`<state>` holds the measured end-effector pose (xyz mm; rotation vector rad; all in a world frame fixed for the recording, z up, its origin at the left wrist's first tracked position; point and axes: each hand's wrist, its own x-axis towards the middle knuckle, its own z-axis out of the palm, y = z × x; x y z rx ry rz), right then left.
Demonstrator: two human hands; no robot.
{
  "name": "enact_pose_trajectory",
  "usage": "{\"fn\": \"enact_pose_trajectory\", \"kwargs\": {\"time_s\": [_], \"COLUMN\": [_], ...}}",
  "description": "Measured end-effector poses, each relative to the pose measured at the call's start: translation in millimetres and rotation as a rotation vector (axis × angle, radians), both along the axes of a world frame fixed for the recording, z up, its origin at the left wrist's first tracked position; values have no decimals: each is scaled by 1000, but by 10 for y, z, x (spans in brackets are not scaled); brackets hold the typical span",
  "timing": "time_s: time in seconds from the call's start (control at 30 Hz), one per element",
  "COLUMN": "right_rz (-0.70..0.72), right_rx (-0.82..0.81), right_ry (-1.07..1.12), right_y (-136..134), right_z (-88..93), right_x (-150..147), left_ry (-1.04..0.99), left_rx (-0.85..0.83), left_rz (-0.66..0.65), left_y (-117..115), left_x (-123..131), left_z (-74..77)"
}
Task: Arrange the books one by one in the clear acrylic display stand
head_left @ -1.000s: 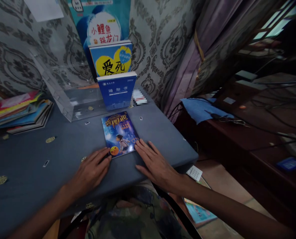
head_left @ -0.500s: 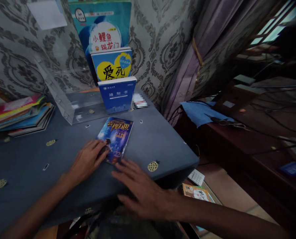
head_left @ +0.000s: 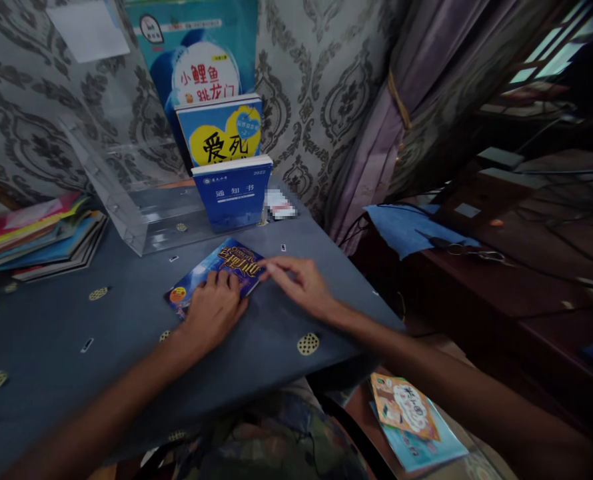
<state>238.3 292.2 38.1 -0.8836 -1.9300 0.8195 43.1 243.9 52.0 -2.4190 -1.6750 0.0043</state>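
A blue-purple paperback book (head_left: 195,272) with gold lettering lies at a slant on the cloth-covered table. Flat across its cover rests my left hand (head_left: 212,305), fingers stretched and the lower part of the book hidden under it. My right hand (head_left: 300,283) has thumb and fingertips pinched together at the book's right corner. Behind the book, a dark blue booklet (head_left: 234,193) stands upright in a clear stepped stand (head_left: 134,233). A yellow-and-blue book (head_left: 211,130) and a tall teal book (head_left: 201,40) rise behind that booklet.
Stacked books and papers (head_left: 41,237) sit at the table's left. Right of it, a dark red desk (head_left: 476,287) holds a blue cloth (head_left: 401,230), scissors (head_left: 456,248) and cables. An orange book (head_left: 406,407) overlaps a light blue one (head_left: 426,450) low at the right.
The book has turned clockwise on the table. My left hand has moved right onto its cover, and my right hand has gone up from the lower edge to the right corner.
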Motion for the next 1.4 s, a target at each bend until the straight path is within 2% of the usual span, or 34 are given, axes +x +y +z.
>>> {"fn": "enact_pose_trajectory", "kwargs": {"time_s": [0.1,0.17,0.3,0.53,0.67,0.9,1.13,1.27,1.4], "right_rz": [-151,-195,-206,-199,-138,-26,-8,29,112], "right_rx": [3,14,54,131,177,234,251,239,258], "right_ry": [82,114,156,147,46,-307,-468,-503,-482], "right_y": [316,411,409,352,290,292,250,426,780], "right_z": [-61,-125,-209,-181,-165,-261,-275,-235,-241], "right_x": [88,113,143,158,138,115,121,42,-119], "left_ry": [59,73,58,38,5,25,-149,-234,-252], "left_rx": [-52,-91,-133,-155,-109,-1,34,36,-8], "left_rz": [28,29,44,76,57,-48,-89,-133,-208], "left_y": [17,27,61,121,99,34,-16,-97,-206], "left_x": [79,91,60,16,11,-10,-613,-791,-711], "left_z": [77,138,238,301,247,112,39,-27,-31]}}
